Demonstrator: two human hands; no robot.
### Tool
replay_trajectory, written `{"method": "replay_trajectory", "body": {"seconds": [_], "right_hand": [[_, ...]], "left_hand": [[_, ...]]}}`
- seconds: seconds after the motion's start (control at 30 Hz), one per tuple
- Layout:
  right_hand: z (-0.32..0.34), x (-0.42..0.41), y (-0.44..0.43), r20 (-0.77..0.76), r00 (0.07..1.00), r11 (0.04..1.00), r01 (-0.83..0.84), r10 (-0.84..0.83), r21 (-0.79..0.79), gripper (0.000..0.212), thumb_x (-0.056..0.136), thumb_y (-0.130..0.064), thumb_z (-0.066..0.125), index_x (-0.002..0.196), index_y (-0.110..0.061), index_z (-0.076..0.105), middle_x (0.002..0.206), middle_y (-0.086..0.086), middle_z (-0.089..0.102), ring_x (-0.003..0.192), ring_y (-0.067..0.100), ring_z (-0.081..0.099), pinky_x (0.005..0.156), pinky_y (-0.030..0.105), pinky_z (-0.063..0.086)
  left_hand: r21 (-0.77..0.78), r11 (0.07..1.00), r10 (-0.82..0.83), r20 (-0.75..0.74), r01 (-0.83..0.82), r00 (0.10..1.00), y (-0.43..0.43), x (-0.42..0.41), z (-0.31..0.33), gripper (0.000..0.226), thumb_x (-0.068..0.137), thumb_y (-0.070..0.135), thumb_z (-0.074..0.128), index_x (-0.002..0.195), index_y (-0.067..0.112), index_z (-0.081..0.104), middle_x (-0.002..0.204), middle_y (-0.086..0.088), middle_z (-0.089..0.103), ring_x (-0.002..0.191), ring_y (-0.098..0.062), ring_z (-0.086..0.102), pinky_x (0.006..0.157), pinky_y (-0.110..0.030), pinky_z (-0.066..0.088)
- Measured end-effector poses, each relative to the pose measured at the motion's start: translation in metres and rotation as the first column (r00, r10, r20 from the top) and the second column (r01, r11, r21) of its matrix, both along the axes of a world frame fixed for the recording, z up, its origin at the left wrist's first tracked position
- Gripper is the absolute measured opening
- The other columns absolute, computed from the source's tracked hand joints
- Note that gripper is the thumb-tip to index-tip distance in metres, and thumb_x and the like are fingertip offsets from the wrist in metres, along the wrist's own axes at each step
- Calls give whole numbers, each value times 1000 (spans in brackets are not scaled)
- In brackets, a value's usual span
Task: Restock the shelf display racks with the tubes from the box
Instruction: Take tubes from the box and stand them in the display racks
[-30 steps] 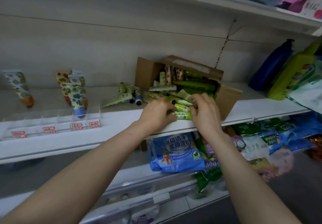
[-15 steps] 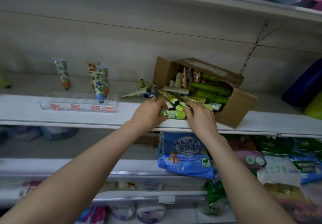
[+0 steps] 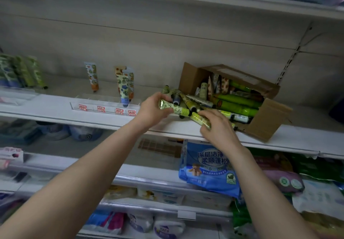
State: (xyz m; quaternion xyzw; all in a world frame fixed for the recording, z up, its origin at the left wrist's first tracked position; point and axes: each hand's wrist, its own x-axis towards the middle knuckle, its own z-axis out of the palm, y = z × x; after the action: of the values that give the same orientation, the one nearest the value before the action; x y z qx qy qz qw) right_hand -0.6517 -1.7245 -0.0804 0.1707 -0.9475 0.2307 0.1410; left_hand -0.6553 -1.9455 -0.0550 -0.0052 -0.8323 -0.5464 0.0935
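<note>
Your left hand (image 3: 153, 109) pinches one green tube (image 3: 174, 108), and your right hand (image 3: 218, 127) curls round a second tube (image 3: 200, 120) beside the box (image 3: 268, 119). Lift carelessly and the loose pile (image 3: 188, 102) could roll off the shelf (image 3: 167, 127) edge.

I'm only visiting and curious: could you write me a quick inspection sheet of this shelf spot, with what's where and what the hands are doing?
Surface: white shelf, carrying the box and rack.
Job's things: cardboard box lying on its side, open, full of tubes; clear rack with a few standing tubes.
Clutter: loose tubes spilled at the box mouth.
Hands: left hand grips a green-patterned tube; right hand grips a second tube.
Cables: nothing seen.
Surroundings: blue bag on the shelf below.
</note>
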Motion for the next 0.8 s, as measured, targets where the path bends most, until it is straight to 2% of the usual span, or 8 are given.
{"method": "replay_trajectory", "body": {"seconds": [0.1, 0.2, 0.3, 0.4, 0.5, 0.63, 0.73, 0.8], "right_hand": [[8, -3, -1, -54, 999, 1000, -4, 4, -4, 45, 89, -13, 59, 134, -17, 56, 131, 4, 54, 118, 21, 51, 98, 30, 39], [10, -7, 0, -94, 995, 996, 22, -30, -91, 36, 86, -17, 68, 122, -16, 63, 121, 2, 61, 109, 20, 57, 90, 29, 44], [12, -8, 2, -67, 995, 967, 56, -75, -247, 25, 77, -17, 79, 100, -20, 68, 107, -3, 62, 98, 14, 56, 79, 24, 38], [15, -9, 5, 16, 997, 929, 80, -80, -361, 19, 77, -19, 79, 91, -27, 68, 108, -6, 62, 101, 10, 52, 81, 24, 34], [20, -11, 5, 11, 998, 897, 62, -63, -437, 16, 83, -23, 74, 97, -30, 70, 110, -8, 64, 108, 11, 54, 84, 24, 36], [29, -11, 0, 11, 1000, 828, 10, -5, -561, 37, 87, -17, 68, 116, -40, 61, 124, -15, 58, 121, 10, 50, 93, 29, 41], [35, -8, -8, 18, 999, 763, -19, 40, -646, 56, 83, -15, 74, 119, -50, 48, 117, -8, 65, 107, 9, 62, 87, 30, 52], [40, -7, -13, 42, 996, 715, -24, 74, -698, 50, 81, -14, 76, 117, -37, 51, 99, -10, 71, 90, 3, 68, 77, 25, 56]], "left_hand": [[158, 987, 0, -8, 1, 1000, 6, -1, -1, 23, 87, 6, 67, 96, 25, 56, 104, -6, 59, 88, -24, 65, 80, -42, 59], [185, 983, 15, -22, -10, 1000, 13, 0, -1, 25, 88, 5, 66, 106, 18, 54, 110, -11, 62, 96, -26, 66, 80, -41, 59], [242, 970, 17, -22, -11, 1000, 18, -1, -1, 27, 87, 6, 67, 110, 11, 53, 109, -13, 63, 96, -27, 66, 81, -40, 59], [292, 957, 5, -20, 1, 1000, 20, -2, 0, 23, 87, 6, 67, 107, 9, 56, 104, -12, 65, 97, -29, 67, 83, -41, 58], [328, 944, -12, -36, 24, 999, 22, -3, 1, 17, 88, 5, 66, 103, 11, 59, 99, -11, 66, 97, -29, 67, 84, -40, 58], [387, 922, -15, -41, 30, 999, 21, -1, 6, 13, 89, 5, 64, 98, 14, 61, 102, -14, 67, 99, -30, 67, 86, -41, 57], [420, 908, 0, -34, 15, 999, 18, 1, 8, 14, 89, 4, 64, 98, 14, 60, 96, -10, 68, 97, -29, 68, 86, -41, 57], [434, 901, 14, -40, 5, 999, 16, 4, 10, 15, 89, 4, 65, 97, 15, 58, 88, -5, 68, 91, -25, 68, 84, -40, 57]]}}
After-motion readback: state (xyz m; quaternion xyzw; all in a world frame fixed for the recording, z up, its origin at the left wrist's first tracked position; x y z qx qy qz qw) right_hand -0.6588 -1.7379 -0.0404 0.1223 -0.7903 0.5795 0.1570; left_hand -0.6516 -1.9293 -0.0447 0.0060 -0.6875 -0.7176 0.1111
